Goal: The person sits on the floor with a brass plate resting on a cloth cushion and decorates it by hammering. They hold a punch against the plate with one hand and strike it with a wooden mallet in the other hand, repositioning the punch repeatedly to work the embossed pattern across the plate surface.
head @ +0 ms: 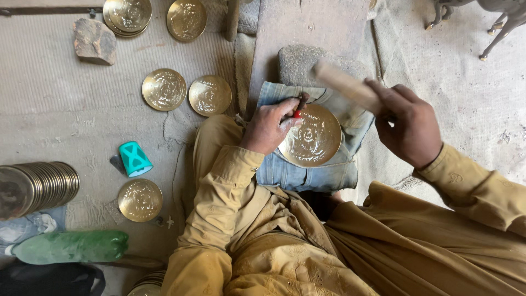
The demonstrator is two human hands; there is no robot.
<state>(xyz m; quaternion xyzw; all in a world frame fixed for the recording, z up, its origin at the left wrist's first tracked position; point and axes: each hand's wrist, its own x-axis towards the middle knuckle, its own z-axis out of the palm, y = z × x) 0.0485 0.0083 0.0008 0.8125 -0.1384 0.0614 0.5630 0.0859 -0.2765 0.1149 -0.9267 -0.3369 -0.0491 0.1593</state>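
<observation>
seated on floor, legs folded, brass disc (314,136) lying flat on folded denim cloth (307,170) over lap, stone block (298,63) just beyond it.

left hand (269,127) resting on disc's left edge, fingers curled closed round a small red-handled punch (297,114), tip down near disc's upper left rim. right hand (408,126) raised clear to the right of disc, closed round a wooden mallet (345,85); mallet blurred, angled up and to the left above the cloth.

disc on lap already showing embossed figure across centre plus border marks; punch position at rim suggests detailing near edge in hand, probably late in this piece, though fineness of relief too small to judge.

finished-looking pieces laid out on floor mat (55,115): two embossed discs (186,92) side by side left of knee, one disc (140,200) lower left, a small pile (127,15) and single disc (187,20) at top. long stack of plain-edged discs (38,186) lying on its side at far left, faces not readable, likely blanks yet to do: so several done, many left.

also about: teal cup (134,159) on its side, green bottle (71,246), rough stone (94,41) at top left, metal animal figures (482,19) top right.
</observation>
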